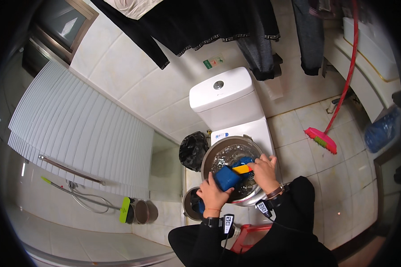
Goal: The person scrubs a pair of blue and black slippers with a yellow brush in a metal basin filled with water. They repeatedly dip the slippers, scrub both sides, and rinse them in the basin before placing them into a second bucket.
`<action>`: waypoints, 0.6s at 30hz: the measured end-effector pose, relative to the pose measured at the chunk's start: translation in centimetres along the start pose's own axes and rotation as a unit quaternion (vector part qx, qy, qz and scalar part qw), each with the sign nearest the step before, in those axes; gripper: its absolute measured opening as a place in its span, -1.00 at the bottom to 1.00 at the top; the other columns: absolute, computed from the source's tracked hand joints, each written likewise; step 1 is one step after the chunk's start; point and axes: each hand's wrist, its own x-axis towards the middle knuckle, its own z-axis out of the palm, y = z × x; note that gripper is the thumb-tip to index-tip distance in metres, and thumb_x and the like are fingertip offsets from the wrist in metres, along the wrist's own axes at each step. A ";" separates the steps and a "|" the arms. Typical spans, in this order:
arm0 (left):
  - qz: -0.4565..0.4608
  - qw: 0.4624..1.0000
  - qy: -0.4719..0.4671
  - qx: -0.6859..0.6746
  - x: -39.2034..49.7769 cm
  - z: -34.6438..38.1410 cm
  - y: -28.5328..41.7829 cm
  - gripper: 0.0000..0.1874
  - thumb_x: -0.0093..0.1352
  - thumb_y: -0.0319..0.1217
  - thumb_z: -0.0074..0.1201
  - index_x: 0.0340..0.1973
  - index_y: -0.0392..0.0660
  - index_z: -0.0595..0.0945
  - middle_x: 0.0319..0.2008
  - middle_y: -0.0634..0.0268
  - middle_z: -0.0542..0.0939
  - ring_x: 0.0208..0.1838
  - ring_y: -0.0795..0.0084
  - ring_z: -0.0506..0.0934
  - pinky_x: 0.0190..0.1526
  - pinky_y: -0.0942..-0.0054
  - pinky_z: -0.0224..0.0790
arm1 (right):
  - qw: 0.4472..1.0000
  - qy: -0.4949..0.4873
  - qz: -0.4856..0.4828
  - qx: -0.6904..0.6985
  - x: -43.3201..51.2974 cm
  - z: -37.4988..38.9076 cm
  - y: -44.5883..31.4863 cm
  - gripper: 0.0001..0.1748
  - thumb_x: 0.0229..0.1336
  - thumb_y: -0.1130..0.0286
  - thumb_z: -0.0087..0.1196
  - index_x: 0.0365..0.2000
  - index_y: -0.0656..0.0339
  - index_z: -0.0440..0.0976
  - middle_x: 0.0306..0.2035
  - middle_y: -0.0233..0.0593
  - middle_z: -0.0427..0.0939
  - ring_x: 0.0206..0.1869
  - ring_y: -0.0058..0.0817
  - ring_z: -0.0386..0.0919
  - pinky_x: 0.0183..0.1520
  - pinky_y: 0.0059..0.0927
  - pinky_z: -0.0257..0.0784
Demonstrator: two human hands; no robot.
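My left hand [215, 194] grips a smooth blue object [226, 178], perhaps a slipper, over a round grey-brown basin [208, 154]. My right hand [265, 171] holds a tool with a yellow and orange handle [242, 169], likely a brush, against the blue object. Whatever is at the tool's working end is hidden. Behind the tool, a second blue piece [244, 161] lies partly in the bubbly water [229, 152]. The basin stands in front of the tank of a white toilet [229, 106], over its bowl area.
A black-bagged bin [193, 151] stands left of the basin, and a smaller bucket [191, 210] is by my left wrist. Beneath me is a red plastic stool [247, 233]. A pink broom [322, 140] leans at right. Clothes [217, 25] hang above the toilet.
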 end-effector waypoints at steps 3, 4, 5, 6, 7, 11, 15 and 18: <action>0.069 0.995 0.077 -0.002 -1.0 -2.7 -2.2 0.23 -0.19 -0.02 0.63 0.38 -0.11 0.38 0.12 0.06 0.50 0.20 0.03 0.43 0.27 0.02 0.07 | 0.996 0.032 0.024 0.079 0.1 -0.2 -1.6 -0.69 -0.03 0.55 0.18 -0.27 -0.06 0.73 -0.40 -0.47 0.58 -0.07 -0.41 0.45 0.11 -0.06 0.09; 0.069 0.994 0.080 -0.014 -1.3 -3.3 -2.9 0.21 -0.20 -0.04 0.63 0.37 -0.11 0.41 0.13 0.07 0.50 0.21 0.03 0.43 0.29 0.03 0.07 | 0.993 0.024 0.034 0.107 -0.2 0.2 -2.9 -0.67 -0.01 0.53 0.19 -0.24 -0.11 0.73 -0.39 -0.51 0.59 -0.08 -0.42 0.45 0.09 -0.10 0.08; 0.074 0.993 0.090 -0.017 -1.6 -3.7 -3.7 0.19 -0.21 -0.06 0.64 0.35 -0.11 0.44 0.14 0.08 0.49 0.22 0.04 0.42 0.30 0.04 0.06 | 0.991 -0.033 -0.028 0.129 -0.1 0.6 -3.4 -0.65 0.01 0.54 0.17 -0.24 -0.15 0.73 -0.39 -0.53 0.59 -0.08 -0.42 0.45 0.06 -0.13 0.07; 0.084 0.992 0.092 -0.032 -1.9 -4.0 -4.6 0.15 -0.21 -0.08 0.64 0.32 -0.09 0.48 0.16 0.11 0.49 0.24 0.05 0.42 0.32 0.08 0.07 | 0.975 -0.095 -0.075 0.188 -0.2 1.2 -4.5 -0.65 0.02 0.54 0.16 -0.24 -0.15 0.73 -0.39 -0.54 0.58 -0.09 -0.43 0.45 0.05 -0.12 0.07; 0.087 0.992 0.077 -0.038 -2.3 -3.9 -5.1 0.14 -0.20 -0.08 0.64 0.32 -0.08 0.48 0.17 0.11 0.50 0.24 0.05 0.42 0.32 0.08 0.09 | 0.949 -0.158 -0.117 0.246 -0.1 1.6 -4.9 -0.66 0.04 0.54 0.14 -0.24 -0.16 0.73 -0.40 -0.56 0.58 -0.09 -0.44 0.45 0.04 -0.12 0.07; 0.071 0.993 0.060 -0.076 -3.2 -3.1 -6.9 0.08 -0.14 -0.05 0.61 0.30 -0.08 0.50 0.19 0.06 0.50 0.25 0.01 0.44 0.30 0.07 0.22 | 0.983 -0.137 -0.021 0.120 0.0 1.9 -4.8 -0.70 0.04 0.49 0.16 -0.29 -0.17 0.75 -0.36 -0.44 0.61 -0.06 -0.32 0.44 0.01 -0.11 0.09; 0.053 0.988 0.066 -0.128 -3.3 -1.8 -7.6 0.00 -0.05 -0.01 0.55 0.29 -0.09 0.51 0.20 0.03 0.50 0.25 -0.05 0.44 0.26 0.04 0.29 | 0.998 -0.037 0.052 -0.011 -0.6 1.5 -4.7 -0.70 0.01 0.47 0.18 -0.29 -0.17 0.76 -0.37 -0.36 0.56 -0.07 -0.28 0.41 -0.02 -0.13 0.13; 0.088 0.989 0.070 -0.098 -3.4 -1.4 -8.0 -0.03 0.00 0.00 0.52 0.28 -0.10 0.51 0.21 0.02 0.49 0.24 -0.06 0.43 0.26 0.05 0.29 | 0.959 -0.221 -0.043 0.172 -1.1 1.8 -5.8 -0.62 -0.01 0.52 0.14 -0.23 -0.18 0.76 -0.33 -0.35 0.57 -0.07 -0.30 0.41 -0.02 -0.11 0.15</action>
